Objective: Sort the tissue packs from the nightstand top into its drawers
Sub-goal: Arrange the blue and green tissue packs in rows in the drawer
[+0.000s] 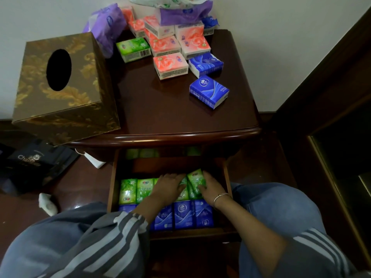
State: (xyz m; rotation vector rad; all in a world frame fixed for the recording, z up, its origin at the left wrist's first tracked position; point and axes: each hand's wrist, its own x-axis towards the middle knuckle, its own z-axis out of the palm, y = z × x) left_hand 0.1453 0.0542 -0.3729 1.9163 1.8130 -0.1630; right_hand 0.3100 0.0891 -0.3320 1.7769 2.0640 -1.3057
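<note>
Striped sleeves [112, 227] frame the wooden drawer [112, 177]: inside it, left hand [168, 186] lays flat fingers on glossy green packs [136, 189]; right hand [210, 189] fingers grasp a tilted rectangular pack [195, 179].

Grey white-striped sleeves [80, 247], blue jeans [281, 207], silver bracelet [220, 196].

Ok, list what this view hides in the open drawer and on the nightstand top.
Head view:
- Green packs: mid-row covered by left hand and right hand, which grips a tilted green pack.
- Blue packs: left end under the sleeve.
- Green sliver above it: overhung by nightstand top.
- Plastic bag: cut by top edge.
</note>
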